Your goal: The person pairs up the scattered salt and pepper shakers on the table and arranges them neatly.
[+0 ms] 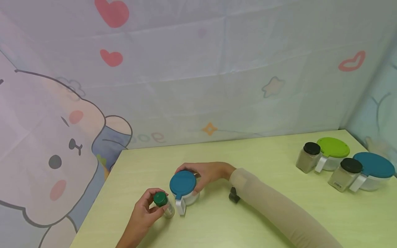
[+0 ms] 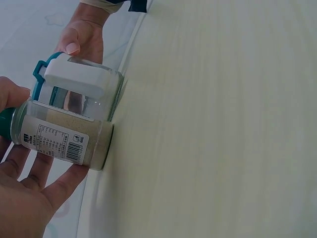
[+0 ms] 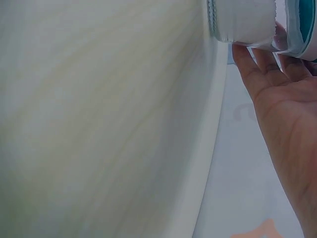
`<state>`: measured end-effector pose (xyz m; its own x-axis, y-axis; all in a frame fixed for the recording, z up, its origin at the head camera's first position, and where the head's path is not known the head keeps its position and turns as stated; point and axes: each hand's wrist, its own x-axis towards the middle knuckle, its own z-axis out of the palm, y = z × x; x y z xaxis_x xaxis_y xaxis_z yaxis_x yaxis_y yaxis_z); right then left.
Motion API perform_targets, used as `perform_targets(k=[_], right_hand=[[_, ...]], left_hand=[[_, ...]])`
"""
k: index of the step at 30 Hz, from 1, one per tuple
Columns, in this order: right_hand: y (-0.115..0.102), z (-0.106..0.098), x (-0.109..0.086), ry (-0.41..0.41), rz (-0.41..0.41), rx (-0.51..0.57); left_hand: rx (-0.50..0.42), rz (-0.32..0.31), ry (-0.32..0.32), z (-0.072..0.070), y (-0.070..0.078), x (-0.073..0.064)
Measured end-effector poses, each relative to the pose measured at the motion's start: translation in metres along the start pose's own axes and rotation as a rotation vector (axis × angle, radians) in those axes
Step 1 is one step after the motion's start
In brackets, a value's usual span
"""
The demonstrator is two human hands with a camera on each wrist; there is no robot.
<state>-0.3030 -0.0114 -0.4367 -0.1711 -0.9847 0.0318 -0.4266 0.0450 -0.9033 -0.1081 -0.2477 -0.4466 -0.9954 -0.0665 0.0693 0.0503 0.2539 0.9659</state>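
My left hand (image 1: 141,215) grips a small clear spice jar (image 1: 169,210) with a green cap, fingers and thumb around it near the top. In the left wrist view this spice jar (image 2: 64,134) shows a white barcode label and pale tan powder inside. Just right of it stands a clear seasoning container (image 1: 183,184) with a blue lid and a white handle facing the front. My right hand (image 1: 212,172) holds that container, thumb on its right side and fingers round the back. White contents fill part of the container (image 3: 245,20) in the right wrist view.
Toward the table's (image 1: 248,220) right end are two square jars with black caps, a nearer one (image 1: 344,175) and a farther one (image 1: 308,158). Beside them stand a green-lidded container (image 1: 333,148) and another blue-lidded container (image 1: 373,167), both white-handled. A printed cloth (image 1: 192,86) hangs behind the table.
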Motion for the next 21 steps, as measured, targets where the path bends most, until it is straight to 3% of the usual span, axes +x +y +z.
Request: perform_targets(k=[12,21], right_hand=[[0.0015,0.0002,-0.0002,0.003,-0.003,-0.021],[-0.0024,0.0012,-0.0014,0.011,0.001,-0.018]], left_hand=[[-0.004,0.020,-0.003,0.0006,0.0011,-0.0013],[-0.018,0.065,-0.040,-0.0006,-0.0015,-0.0003]])
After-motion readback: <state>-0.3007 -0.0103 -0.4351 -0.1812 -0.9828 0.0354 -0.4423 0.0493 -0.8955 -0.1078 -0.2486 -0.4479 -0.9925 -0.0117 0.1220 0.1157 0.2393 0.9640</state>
